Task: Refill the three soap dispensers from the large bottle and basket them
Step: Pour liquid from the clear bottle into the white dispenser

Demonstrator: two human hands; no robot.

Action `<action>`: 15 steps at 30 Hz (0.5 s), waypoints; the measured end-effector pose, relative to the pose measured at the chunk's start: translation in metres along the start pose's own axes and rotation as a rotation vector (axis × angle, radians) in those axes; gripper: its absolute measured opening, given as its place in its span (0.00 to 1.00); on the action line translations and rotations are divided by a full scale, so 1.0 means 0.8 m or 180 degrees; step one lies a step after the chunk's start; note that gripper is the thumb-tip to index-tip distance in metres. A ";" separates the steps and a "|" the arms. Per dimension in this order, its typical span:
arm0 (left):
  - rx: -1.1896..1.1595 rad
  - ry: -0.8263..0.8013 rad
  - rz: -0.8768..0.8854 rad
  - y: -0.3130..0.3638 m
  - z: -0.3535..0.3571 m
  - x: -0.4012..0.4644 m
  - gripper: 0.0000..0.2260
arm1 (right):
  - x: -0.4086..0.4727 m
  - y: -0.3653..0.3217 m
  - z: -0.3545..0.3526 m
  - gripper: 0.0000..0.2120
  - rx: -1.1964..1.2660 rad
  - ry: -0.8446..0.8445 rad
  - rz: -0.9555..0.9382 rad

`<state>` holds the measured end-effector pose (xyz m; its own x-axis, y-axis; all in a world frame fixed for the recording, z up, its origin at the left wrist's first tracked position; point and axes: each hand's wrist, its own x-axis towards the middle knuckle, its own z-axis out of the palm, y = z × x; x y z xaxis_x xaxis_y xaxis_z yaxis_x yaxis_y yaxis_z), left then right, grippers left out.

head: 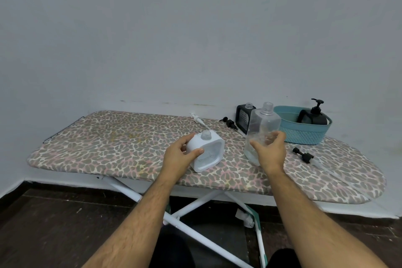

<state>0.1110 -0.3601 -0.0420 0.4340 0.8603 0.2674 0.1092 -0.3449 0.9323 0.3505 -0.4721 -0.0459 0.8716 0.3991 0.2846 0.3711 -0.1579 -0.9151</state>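
My left hand [181,154] grips a white square soap dispenser [208,152] with its neck uncapped, tilted on the ironing board [108,143]. My right hand [270,151] is wrapped around the lower part of the large clear bottle [263,124], which stands upright, uncapped, with a little liquid at the bottom. Behind it a black dispenser [243,117] stands without its pump. Another black dispenser [313,115] with its pump on sits inside the teal basket [304,135] at the right.
Loose pumps lie on the board: a white one [196,118] at the back, a black one [229,123] beside the black dispenser, and a black one with a clear tube [304,154] right of the bottle. The wall stands directly behind the board.
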 end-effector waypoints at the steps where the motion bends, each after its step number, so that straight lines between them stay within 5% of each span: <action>1: 0.0010 0.0001 0.0005 -0.001 0.000 0.000 0.26 | 0.000 0.001 0.001 0.29 0.0006 0.0021 0.0006; 7: 0.0026 0.0016 0.0008 -0.003 0.002 0.001 0.26 | -0.001 0.011 0.001 0.34 -0.0036 -0.0092 -0.0041; 15: 0.0073 0.0028 -0.0003 -0.002 0.002 -0.001 0.26 | 0.001 0.014 -0.012 0.29 -0.0183 0.0129 0.0083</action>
<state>0.1118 -0.3611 -0.0445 0.4259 0.8639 0.2687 0.1302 -0.3524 0.9268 0.3581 -0.4820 -0.0531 0.8930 0.3574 0.2734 0.3650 -0.2200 -0.9047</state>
